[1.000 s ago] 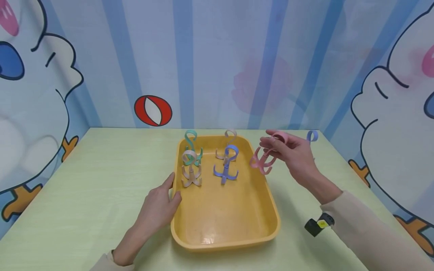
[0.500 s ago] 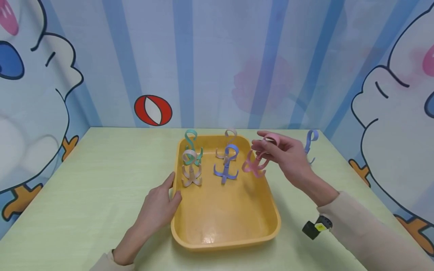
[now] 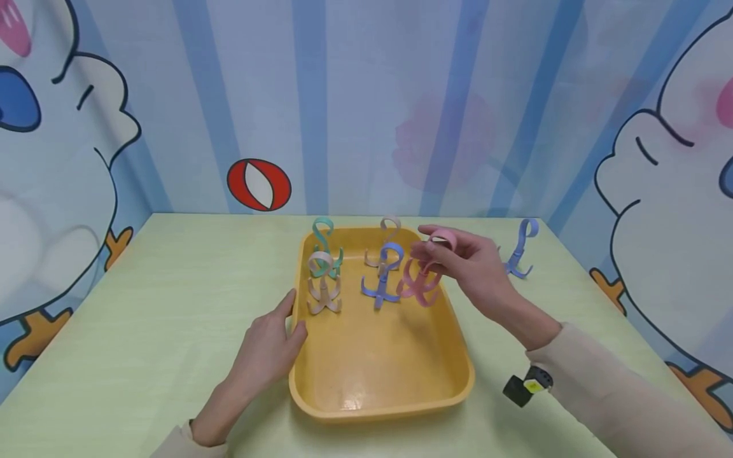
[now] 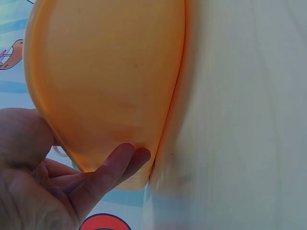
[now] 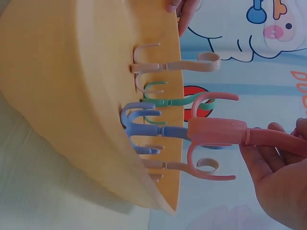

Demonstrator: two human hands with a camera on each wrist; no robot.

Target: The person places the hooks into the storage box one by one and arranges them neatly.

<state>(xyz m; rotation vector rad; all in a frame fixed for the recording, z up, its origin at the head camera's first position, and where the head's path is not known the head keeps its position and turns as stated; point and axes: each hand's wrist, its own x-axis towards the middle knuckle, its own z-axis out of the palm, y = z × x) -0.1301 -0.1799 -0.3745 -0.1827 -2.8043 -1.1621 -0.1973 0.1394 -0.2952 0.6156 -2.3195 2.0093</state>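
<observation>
My right hand [image 3: 478, 267] pinches a pink multi-prong hook [image 3: 420, 286] by its stem, above the right side of the yellow tray [image 3: 378, 416]. In the right wrist view, that pink hook [image 5: 218, 132] has its prongs toward the tray and apart from it. My left hand [image 3: 266, 346] grips the tray's left rim, thumb over the edge; its fingers [image 4: 103, 179] lie against the outer wall in the left wrist view. Inside the tray stand a green hook [image 3: 323, 235], a front beige hook [image 3: 323, 296], a blue hook [image 3: 380, 289] and a back beige hook [image 3: 390, 224], partly hidden.
Another blue hook [image 3: 520, 251] stands on the pale green table [image 3: 189, 305], right of the tray. Behind it rises a striped blue backdrop [image 3: 366, 114] with cartoon figures. A dark wrist device [image 3: 527, 386] hangs at the right sleeve.
My right hand has moved left with the pink hook, from beyond the tray's right rim to over its inside. More of the blue hook on the table shows. My left hand stays put.
</observation>
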